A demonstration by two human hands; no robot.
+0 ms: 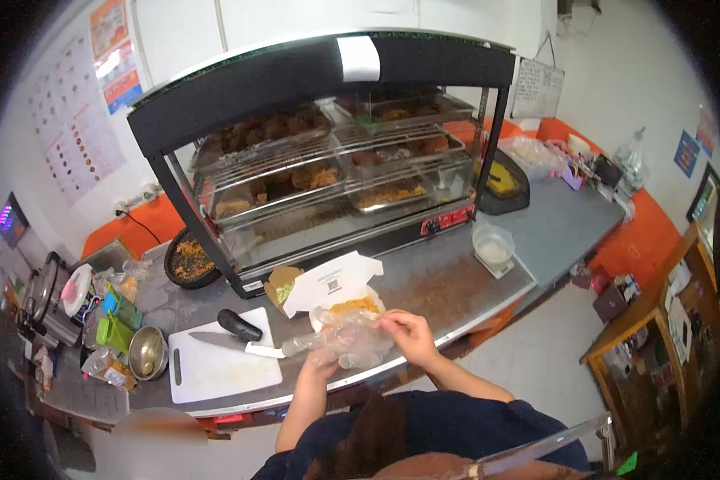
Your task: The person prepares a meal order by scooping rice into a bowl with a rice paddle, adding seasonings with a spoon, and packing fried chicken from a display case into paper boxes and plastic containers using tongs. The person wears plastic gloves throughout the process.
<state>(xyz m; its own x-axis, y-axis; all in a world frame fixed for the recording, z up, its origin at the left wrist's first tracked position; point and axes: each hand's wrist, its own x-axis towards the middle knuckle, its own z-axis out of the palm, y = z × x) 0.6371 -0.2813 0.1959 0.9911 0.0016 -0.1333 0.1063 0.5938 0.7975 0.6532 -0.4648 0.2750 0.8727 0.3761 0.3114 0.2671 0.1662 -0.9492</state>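
Thin clear plastic, which looks like a disposable glove (348, 340), is bunched between my hands. My right hand (408, 332) pinches its right edge with closed fingers. My left hand (322, 364) is at its lower left side, with the plastic over its fingers, so their pose is hidden. Just behind is an open white takeaway box (332, 292) with orange-brown food (354, 306) inside. Left of my hands, a knife (236, 342) with a white handle and a dark, elongated item (238, 325) lie on a white cutting board (224, 372).
A glass food warmer (328, 216) with trays of fried food stands behind. A brown carton (280, 286) sits beside the box. Leftward are a metal bowl (147, 354), a green container (115, 332) and a black pan (190, 258). A clear tub (493, 245) rests on a scale (500, 266) at right.
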